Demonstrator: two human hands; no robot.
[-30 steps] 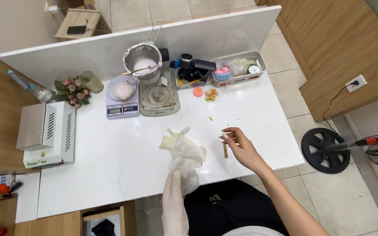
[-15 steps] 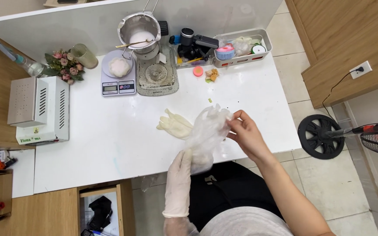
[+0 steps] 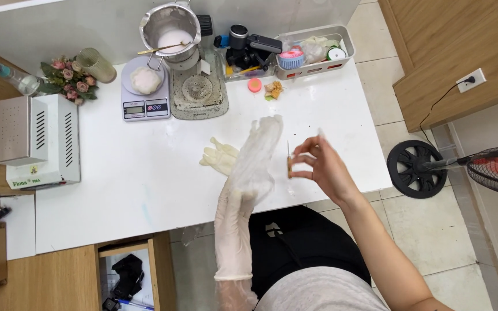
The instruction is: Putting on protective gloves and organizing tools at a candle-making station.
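Note:
My left hand (image 3: pixel 253 167) reaches out over the white table (image 3: pixel 116 190). It wears a white latex glove, and a loose clear plastic glove hangs over its fingers. It holds nothing. A second white glove (image 3: pixel 219 156) lies flat on the table just left of it. My bare right hand (image 3: pixel 321 167) hovers to the right, thumb and forefinger curved apart. Their tips are at a thin short stick with a brown base (image 3: pixel 288 164) that lies on the table.
At the back stand a metal pot (image 3: pixel 171 29) with a spoon, a grey hot plate (image 3: pixel 199 92), and a scale (image 3: pixel 144 103) carrying a white lump. A tray of small items (image 3: pixel 344 55), flowers (image 3: pixel 64 75) and a white box appliance (image 3: pixel 36 138) are there too. A fan (image 3: pixel 497 170) stands on the floor at right.
My right hand, at the stick a second ago, pulled the clear plastic glove over my left hand, then let go and moved back to the stick. My left hand has stretched forward.

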